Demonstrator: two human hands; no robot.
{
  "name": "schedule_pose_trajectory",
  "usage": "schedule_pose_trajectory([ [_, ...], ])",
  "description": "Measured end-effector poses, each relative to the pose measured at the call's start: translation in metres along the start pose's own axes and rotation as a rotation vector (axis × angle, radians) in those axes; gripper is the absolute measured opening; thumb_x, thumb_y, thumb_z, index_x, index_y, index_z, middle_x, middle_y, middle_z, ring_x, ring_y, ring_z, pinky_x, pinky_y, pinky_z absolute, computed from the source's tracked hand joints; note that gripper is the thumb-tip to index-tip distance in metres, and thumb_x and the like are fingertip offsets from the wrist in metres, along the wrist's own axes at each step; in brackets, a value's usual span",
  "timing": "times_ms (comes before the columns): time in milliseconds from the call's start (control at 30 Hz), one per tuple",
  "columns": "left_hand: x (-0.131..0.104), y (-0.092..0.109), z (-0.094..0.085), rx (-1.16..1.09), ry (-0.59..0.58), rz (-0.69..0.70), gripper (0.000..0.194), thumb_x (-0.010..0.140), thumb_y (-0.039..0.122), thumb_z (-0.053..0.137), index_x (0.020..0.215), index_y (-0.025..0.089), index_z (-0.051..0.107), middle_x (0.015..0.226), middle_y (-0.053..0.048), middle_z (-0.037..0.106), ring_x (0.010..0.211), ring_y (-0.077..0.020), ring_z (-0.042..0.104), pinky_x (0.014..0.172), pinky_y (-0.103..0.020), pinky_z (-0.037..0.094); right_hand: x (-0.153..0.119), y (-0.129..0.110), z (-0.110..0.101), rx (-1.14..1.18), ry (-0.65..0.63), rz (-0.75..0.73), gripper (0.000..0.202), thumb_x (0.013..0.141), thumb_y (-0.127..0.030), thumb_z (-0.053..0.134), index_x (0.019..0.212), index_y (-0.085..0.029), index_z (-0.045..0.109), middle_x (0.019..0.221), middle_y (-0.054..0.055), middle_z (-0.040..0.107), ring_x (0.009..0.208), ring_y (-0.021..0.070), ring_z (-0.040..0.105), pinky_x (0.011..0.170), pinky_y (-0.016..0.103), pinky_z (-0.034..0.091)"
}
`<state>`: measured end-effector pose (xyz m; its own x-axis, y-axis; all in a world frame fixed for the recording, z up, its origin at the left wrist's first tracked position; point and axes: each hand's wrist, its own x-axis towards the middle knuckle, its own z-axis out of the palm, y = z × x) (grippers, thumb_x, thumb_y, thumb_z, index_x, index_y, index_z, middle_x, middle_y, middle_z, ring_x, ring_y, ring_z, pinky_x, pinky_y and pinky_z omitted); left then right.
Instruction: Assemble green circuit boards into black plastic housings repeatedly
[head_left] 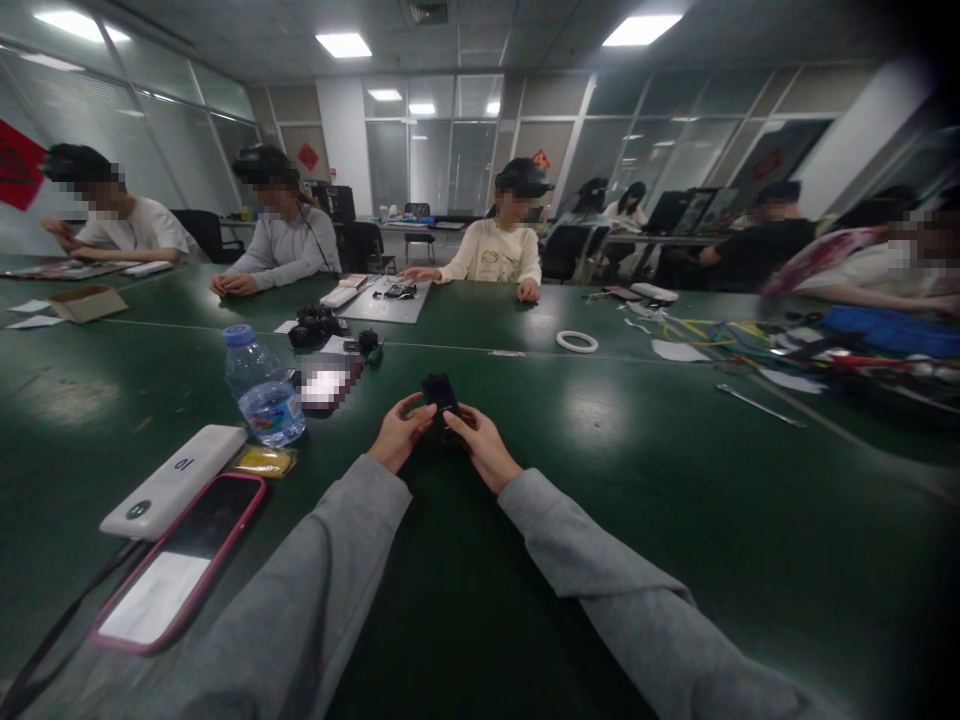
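Observation:
A small black device point(439, 391) with a dark face is held between both hands above the green table point(600, 520), near the middle of the view. My left hand point(403, 432) grips its left side, thumb on the front. On the right side, my right hand point(482, 442) holds its lower part, thumb also on the front. The fingers behind the device are mostly hidden. To the left lie a pink-edged phone point(184, 560), a white power bank point(176, 480) and a yellow packet point(265, 461), with a water bottle point(262, 390) standing behind them.
Black gadgets point(319, 328) and a blurred-out item point(328, 384) lie beyond the bottle. A white ring point(577, 342) is further back. At right are a metal rod point(759, 405) and tangled cables point(727, 335). Several people sit around the table; one touches a grey board point(386, 308).

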<state>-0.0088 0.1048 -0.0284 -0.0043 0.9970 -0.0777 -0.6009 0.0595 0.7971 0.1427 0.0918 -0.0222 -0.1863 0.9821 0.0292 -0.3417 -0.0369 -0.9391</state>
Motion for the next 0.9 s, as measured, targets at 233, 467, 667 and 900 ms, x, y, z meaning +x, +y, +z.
schedule_pose_trajectory([
  [233, 0.0, 0.003, 0.006, -0.023, -0.013, -0.062, 0.038, 0.077, 0.039, 0.066, 0.104, 0.013, 0.059, 0.088, -0.008, 0.068, 0.075, -0.0139, 0.065, 0.076, -0.026, 0.049, -0.003, -0.003, 0.005, 0.131, -0.044, 0.087, 0.049, 0.067, -0.039, 0.078, 0.103, -0.013, 0.06, 0.1, 0.007, 0.062, 0.083, 0.0134, 0.06, 0.072, 0.023, 0.048],
  [467, -0.011, 0.009, 0.019, -0.075, -0.153, -0.272, 0.063, 0.086, 0.06, 0.034, 0.111, 0.009, 0.061, 0.098, -0.015, 0.067, 0.1, -0.0238, 0.061, 0.092, -0.035, 0.044, -0.008, -0.006, 0.013, 0.147, -0.068, 0.165, 0.044, 0.069, -0.042, 0.076, 0.098, -0.013, 0.06, 0.096, 0.006, 0.063, 0.08, 0.013, 0.059, 0.066, 0.021, 0.046],
  [667, -0.012, 0.008, 0.016, -0.041, -0.12, -0.307, 0.063, 0.085, 0.061, 0.036, 0.106, 0.009, 0.063, 0.093, -0.014, 0.068, 0.094, -0.0233, 0.063, 0.089, -0.035, 0.046, -0.008, 0.005, 0.016, -0.05, -0.055, 0.086, 0.052, 0.073, -0.046, 0.072, 0.11, -0.015, 0.054, 0.113, 0.009, 0.058, 0.099, 0.0172, 0.057, 0.085, 0.028, 0.047],
  [900, -0.012, 0.008, 0.013, -0.023, -0.097, -0.269, 0.06, 0.082, 0.062, 0.042, 0.099, 0.01, 0.065, 0.091, -0.012, 0.068, 0.089, -0.0214, 0.064, 0.084, -0.032, 0.048, -0.013, 0.01, 0.02, -0.232, -0.045, -0.026, 0.052, 0.081, -0.05, 0.062, 0.118, -0.016, 0.048, 0.118, 0.008, 0.056, 0.111, 0.0171, 0.052, 0.1, 0.032, 0.039],
])
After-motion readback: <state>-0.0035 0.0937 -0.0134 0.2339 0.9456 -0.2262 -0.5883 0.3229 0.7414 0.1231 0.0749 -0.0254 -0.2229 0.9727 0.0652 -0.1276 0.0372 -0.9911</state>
